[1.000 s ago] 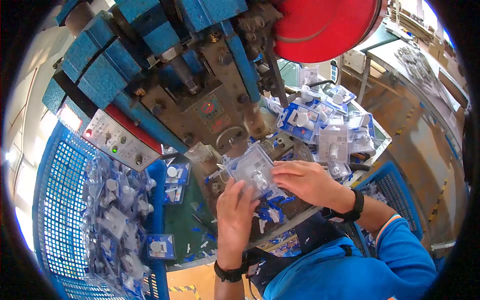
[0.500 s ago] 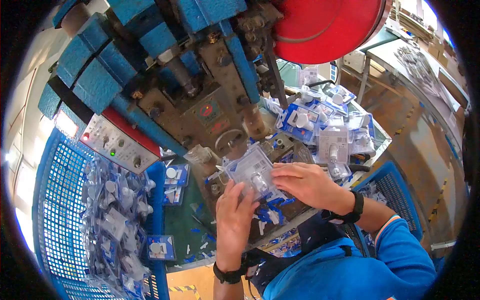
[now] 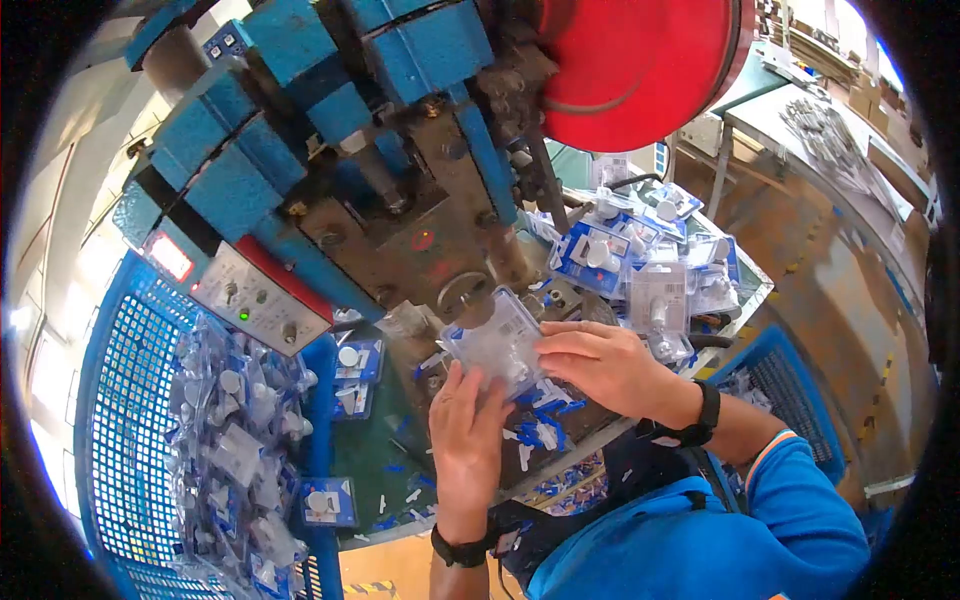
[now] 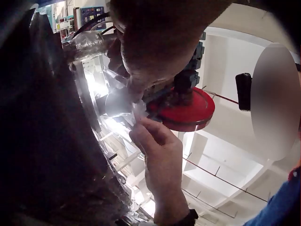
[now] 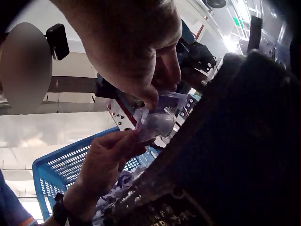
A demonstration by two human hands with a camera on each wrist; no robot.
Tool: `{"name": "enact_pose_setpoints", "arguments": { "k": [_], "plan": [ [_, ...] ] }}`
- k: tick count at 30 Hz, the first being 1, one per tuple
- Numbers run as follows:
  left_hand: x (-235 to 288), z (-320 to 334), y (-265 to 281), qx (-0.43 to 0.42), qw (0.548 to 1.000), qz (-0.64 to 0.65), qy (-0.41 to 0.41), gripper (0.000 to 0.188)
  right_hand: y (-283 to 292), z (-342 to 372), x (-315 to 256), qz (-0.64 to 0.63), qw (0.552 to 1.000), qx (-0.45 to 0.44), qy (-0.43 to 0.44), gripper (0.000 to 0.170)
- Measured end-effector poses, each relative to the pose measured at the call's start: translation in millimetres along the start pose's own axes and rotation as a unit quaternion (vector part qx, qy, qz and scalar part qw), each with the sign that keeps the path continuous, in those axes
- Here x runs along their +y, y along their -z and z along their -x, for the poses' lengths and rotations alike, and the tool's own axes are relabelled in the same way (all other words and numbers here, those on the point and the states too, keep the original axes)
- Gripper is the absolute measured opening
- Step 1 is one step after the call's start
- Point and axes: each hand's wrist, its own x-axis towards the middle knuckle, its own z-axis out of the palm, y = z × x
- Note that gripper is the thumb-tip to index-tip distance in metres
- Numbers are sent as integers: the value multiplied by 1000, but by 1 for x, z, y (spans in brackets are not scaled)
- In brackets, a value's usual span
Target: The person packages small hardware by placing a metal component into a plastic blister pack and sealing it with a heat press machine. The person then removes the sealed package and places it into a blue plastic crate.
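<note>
Both hands hold a clear plastic blister pack [image 3: 496, 345] under the press head in the head view. The left hand [image 3: 466, 440] grips its lower left edge, fingers pointing up. At the right edge, the right hand [image 3: 612, 370] pinches the pack between fingers and thumb. In the right wrist view the pack [image 5: 160, 123] shows a round white item inside, with the right hand [image 5: 136, 52] above and the left hand [image 5: 101, 162] below. The left wrist view shows only a small bright part of the pack [image 4: 139, 110] between the hands.
A blue basket [image 3: 130, 420] of packs stands left, beside a control box [image 3: 262, 300]. More packs [image 3: 655, 240] are piled right of the press [image 3: 400, 230]; another blue basket [image 3: 790, 400] sits lower right. Blue and white scraps [image 3: 540, 430] lie near the hands.
The head view has shifted slightly, so the press and its control box appear moved. Both hands keep their hold on the pack, which now looks slightly more tilted, with a brighter surface.
</note>
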Motion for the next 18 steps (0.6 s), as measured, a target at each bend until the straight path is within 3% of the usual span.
{"name": "enact_pose_setpoints", "arguments": {
  "k": [8,12,15,18],
  "plan": [
    [9,-9,2,-4,1000,-26,12,47,-4,-11,-2,92,993,-59,34,28],
    [5,4,-23,-27,996,-79,7,45,-11,-4,-6,129,987,-96,29,29],
    [6,19,-37,4,996,-92,-18,33,-18,13,-6,118,990,-70,38,26],
    [19,23,-31,6,997,-72,5,40,-15,22,-13,93,994,10,47,28]
  ]
}}
